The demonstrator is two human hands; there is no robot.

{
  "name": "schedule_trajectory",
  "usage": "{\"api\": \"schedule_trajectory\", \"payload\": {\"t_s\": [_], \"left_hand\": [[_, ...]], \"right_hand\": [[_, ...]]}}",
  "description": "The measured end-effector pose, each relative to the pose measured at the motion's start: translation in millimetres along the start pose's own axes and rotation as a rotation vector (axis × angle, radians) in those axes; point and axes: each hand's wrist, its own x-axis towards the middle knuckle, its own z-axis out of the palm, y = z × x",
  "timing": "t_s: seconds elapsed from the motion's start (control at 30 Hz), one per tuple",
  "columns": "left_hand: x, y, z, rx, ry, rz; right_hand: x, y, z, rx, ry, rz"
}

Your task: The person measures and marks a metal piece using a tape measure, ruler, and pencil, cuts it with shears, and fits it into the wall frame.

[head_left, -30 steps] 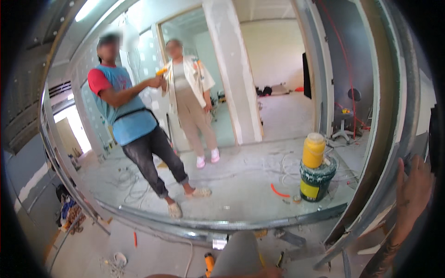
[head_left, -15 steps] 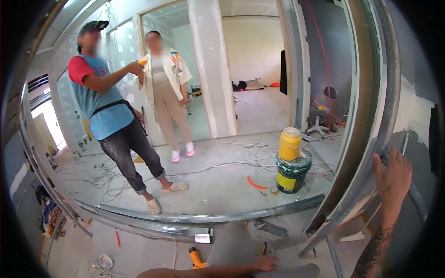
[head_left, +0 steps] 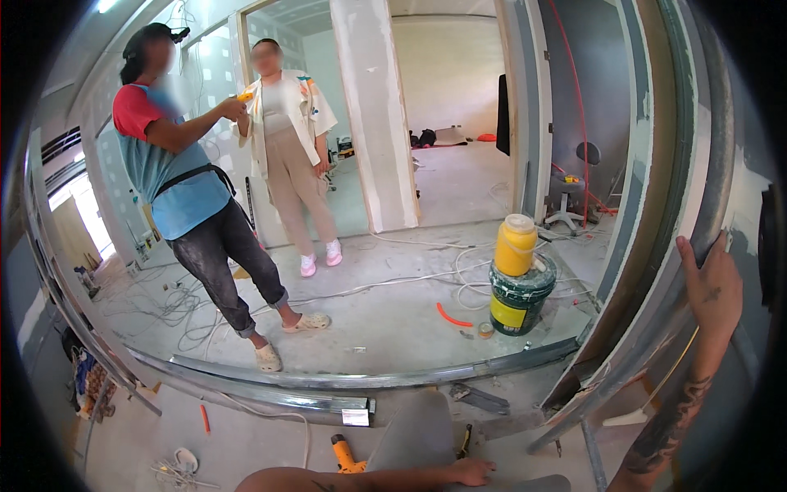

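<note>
My right hand is raised at the far right, against the grey metal pipe beside the wall frame. Its thumb and forefinger point up and stand apart; a small pale bit shows at the forefinger's tip, too small to name. Low in the middle, my left hand lies loosely on my grey-clad leg, with nothing seen in it. Close to that hand is a dark-handled tool with yellow marks. An orange-and-black power tool lies on the floor beyond my left forearm.
Metal channels and a floor track cross before me. A yellow jar stands on a dark green bucket. Cables trail across the floor. Two people stand left: one in a blue shirt, one in beige trousers.
My view has shifted slightly. My right hand sits a little higher and farther right, its fingers reaching upward by the pipe. My left hand has barely moved on my leg.
</note>
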Motion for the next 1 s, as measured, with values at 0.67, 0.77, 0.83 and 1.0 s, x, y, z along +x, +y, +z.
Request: {"api": "schedule_trajectory", "payload": {"t_s": [0.67, 0.77, 0.83, 1.0], "left_hand": [[62, -69, 18, 0.132, 0.052, 0.181], [33, 0, -11, 0.011, -0.079, 0.008], [32, -4, -17, 0.064, -0.014, 0.03], [35, -15, 7, 0.008, -0.011, 0.103]], "right_hand": [[91, -26, -104, 0.835, 0.213, 0.02], [141, 7, -82, 0.837, 0.377, 0.053], [160, -8, -78, 0.841, 0.41, 0.023], [160, -25, -55, 1.623, -0.296, 0.045]]}}
